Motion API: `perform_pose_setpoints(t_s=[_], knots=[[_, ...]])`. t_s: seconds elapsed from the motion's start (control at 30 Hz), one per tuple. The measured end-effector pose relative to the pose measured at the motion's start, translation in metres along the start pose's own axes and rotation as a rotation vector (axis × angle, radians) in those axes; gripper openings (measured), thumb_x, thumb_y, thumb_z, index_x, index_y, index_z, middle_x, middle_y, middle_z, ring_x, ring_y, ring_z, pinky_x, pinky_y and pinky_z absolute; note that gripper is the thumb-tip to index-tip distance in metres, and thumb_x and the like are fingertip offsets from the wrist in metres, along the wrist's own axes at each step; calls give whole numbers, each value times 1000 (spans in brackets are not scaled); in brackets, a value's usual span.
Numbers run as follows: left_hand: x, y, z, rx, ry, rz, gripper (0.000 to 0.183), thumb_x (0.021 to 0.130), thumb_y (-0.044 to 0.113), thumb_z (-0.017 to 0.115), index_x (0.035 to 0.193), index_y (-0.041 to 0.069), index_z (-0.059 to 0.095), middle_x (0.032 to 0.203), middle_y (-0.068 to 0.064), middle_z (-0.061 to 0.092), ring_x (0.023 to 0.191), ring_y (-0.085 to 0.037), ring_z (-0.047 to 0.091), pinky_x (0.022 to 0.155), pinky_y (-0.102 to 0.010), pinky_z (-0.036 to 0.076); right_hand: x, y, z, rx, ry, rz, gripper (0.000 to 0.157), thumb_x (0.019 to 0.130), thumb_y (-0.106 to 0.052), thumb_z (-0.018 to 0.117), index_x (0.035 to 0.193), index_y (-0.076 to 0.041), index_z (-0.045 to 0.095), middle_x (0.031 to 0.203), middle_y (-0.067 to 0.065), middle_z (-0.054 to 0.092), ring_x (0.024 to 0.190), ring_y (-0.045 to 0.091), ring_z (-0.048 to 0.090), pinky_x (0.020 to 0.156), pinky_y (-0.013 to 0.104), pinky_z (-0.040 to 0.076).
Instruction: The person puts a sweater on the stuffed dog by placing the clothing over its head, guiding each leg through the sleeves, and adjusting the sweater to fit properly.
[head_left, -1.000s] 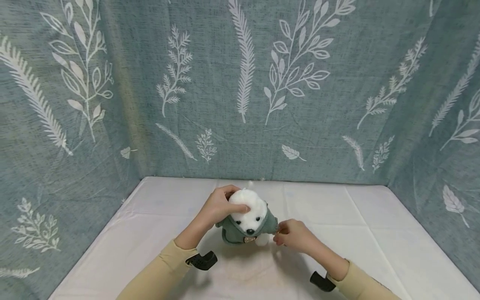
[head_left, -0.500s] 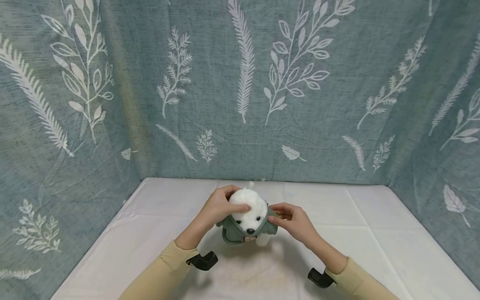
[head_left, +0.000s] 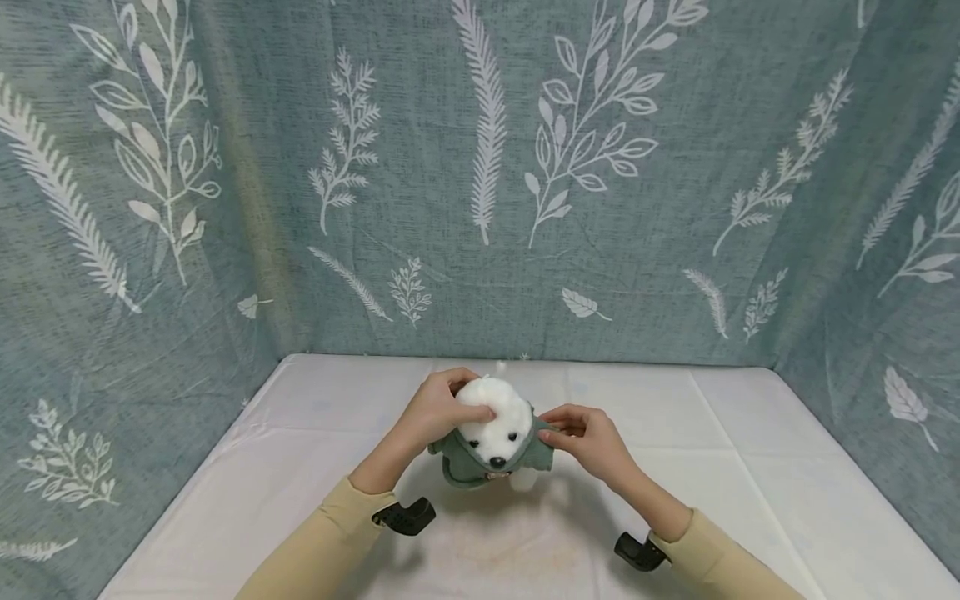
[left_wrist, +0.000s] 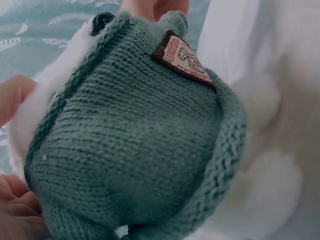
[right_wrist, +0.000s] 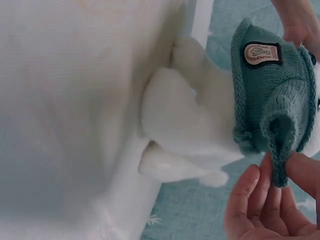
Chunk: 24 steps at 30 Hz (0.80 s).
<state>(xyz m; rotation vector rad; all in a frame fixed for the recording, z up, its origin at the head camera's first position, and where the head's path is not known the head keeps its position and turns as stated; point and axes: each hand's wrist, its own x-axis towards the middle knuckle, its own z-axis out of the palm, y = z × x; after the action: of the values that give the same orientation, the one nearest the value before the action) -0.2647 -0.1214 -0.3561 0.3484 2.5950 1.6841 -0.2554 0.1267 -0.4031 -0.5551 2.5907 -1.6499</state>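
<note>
A white plush toy (head_left: 497,427) in a green knitted sweater (left_wrist: 130,130) stands toward the far edge of the tabletop (head_left: 675,450), a little left of midway between the two far corners, as a person seated or standing before it holds it with both hands. The toy's dark eyes and black nose (head_left: 497,462) face the person, and a small label (left_wrist: 186,59) with a printed figure and brown border sits on the front of the sweater. Below the hem, its white legs (right_wrist: 167,107) appear to rest on the white cloth covering the tabletop. The left hand (head_left: 441,410) grips the toy's head from the side, thumb laid across the forehead, the other fingers reaching round behind, their tips hidden. On the opposite side, the right hand (head_left: 588,440) pinches the edge of the sweater's short sleeve (right_wrist: 280,120) between thumb and fingers, the remaining fingers gently bent beneath. Beige cuffs (head_left: 371,497) end short of both wrists, where a black device (head_left: 405,517) is strapped under the left and a matching one (head_left: 640,552) under the right. Behind the far edge and along both sides hangs a blue-green curtain (head_left: 420,167) printed with pale leaves and sprigs.
</note>
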Motion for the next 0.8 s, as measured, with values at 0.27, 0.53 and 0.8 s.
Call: perform_pose_setpoints(t_s=[0.27, 0.53, 0.8], knots=[[0, -4, -2, -57, -12, -8, 33, 71, 20, 81, 101, 12, 69, 98, -6, 69, 83, -19, 62, 71, -35, 53, -1, 4, -1, -5, -31, 86, 23, 84, -20, 73, 102, -6, 70, 90, 6, 69, 79, 15, 65, 75, 45, 54], [2, -6, -3, -83, -35, 8, 33, 72, 18, 80, 102, 10, 69, 96, -6, 68, 82, -17, 61, 70, -32, 52, 5, 9, 7, -19, -52, 155, 23, 82, -17, 75, 98, -1, 68, 83, 5, 70, 75, 18, 67, 69, 36, 57], [1, -4, -4, -82, -53, 12, 37, 74, 23, 80, 107, 11, 68, 101, -6, 68, 84, -17, 61, 72, -33, 52, 12, -1, 10, -69, -13, 104, 21, 84, -12, 71, 103, -4, 68, 91, 5, 71, 83, 17, 67, 72, 30, 56]])
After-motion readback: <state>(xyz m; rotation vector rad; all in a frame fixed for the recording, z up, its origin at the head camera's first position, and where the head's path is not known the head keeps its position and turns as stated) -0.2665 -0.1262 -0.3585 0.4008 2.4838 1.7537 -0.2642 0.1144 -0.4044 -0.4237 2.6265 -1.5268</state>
